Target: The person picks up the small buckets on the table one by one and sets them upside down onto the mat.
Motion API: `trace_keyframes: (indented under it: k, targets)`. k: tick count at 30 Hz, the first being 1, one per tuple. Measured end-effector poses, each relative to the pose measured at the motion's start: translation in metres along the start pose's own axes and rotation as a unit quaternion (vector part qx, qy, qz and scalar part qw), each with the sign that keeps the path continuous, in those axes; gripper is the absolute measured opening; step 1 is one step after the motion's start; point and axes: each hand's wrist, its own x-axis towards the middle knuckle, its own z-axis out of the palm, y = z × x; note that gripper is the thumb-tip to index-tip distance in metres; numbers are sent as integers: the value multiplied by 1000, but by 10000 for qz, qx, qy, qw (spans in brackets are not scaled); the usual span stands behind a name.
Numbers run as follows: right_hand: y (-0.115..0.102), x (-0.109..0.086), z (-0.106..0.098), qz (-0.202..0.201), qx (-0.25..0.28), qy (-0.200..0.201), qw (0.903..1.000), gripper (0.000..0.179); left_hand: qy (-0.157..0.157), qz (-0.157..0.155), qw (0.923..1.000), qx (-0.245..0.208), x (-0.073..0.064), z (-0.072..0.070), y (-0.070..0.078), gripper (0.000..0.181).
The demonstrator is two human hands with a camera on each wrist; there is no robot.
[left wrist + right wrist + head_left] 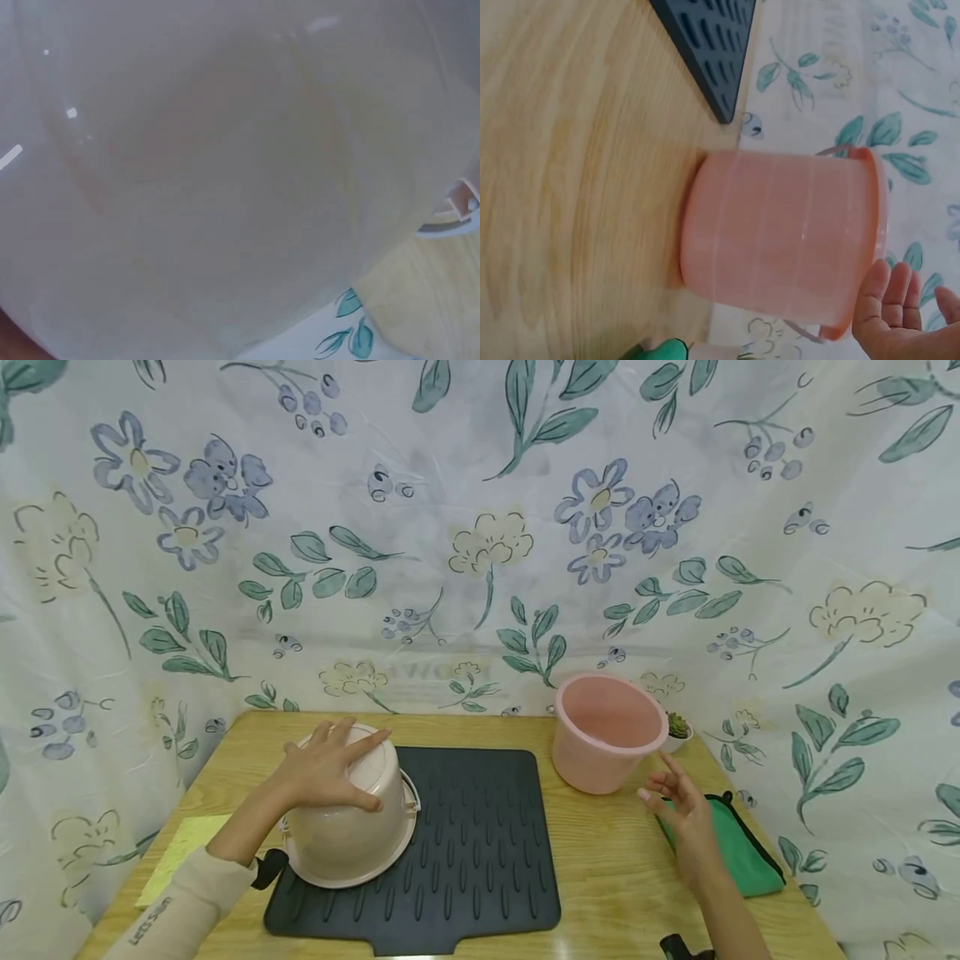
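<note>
An upside-down cream bucket (pixel 341 835) stands rim-down on the left part of a black ridged drying mat (pixel 480 843). My left hand (pixel 326 768) rests on its upturned base with the fingers spread and the thumb over the near side. In the left wrist view the bucket's glossy wall (pixel 225 187) fills most of the picture. A pink bucket (pixel 600 752) stands upright on the table, right of the mat. Close by its rim, on the right side, my right hand (pixel 678 797) hovers with loosely bent fingers and holds nothing.
Beneath my right arm lies a green cloth item with black edging (pixel 738 852). A small potted succulent (pixel 677 728) stands behind the pink bucket. Something flat and yellow (pixel 183 852) lies at the left of the wooden table (pixel 615 877). A flowered curtain (pixel 480 610) hangs behind.
</note>
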Motion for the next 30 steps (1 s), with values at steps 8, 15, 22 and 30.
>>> trace_keyframes:
  k: [8, 15, 22, 30]
  targets:
    - [7, 28, -14, -8, 491, -43, 9988, 67, -33, -41, 9997, -227, -5, 2, -3, 110]
    - [5, 44, -25, 155, 597, -95, 9981, 73, 566, 18, 9981, -261, -16, 8, -1, 101]
    - [6, 50, -27, 398, 732, 12, 9965, 76, 1503, 115, 9870, -563, -40, 7, 12, 93]
    - [8, 57, -32, 611, 746, 60, 9953, 76, 2817, 248, 9501, -1314, -80, 14, 40, 87]
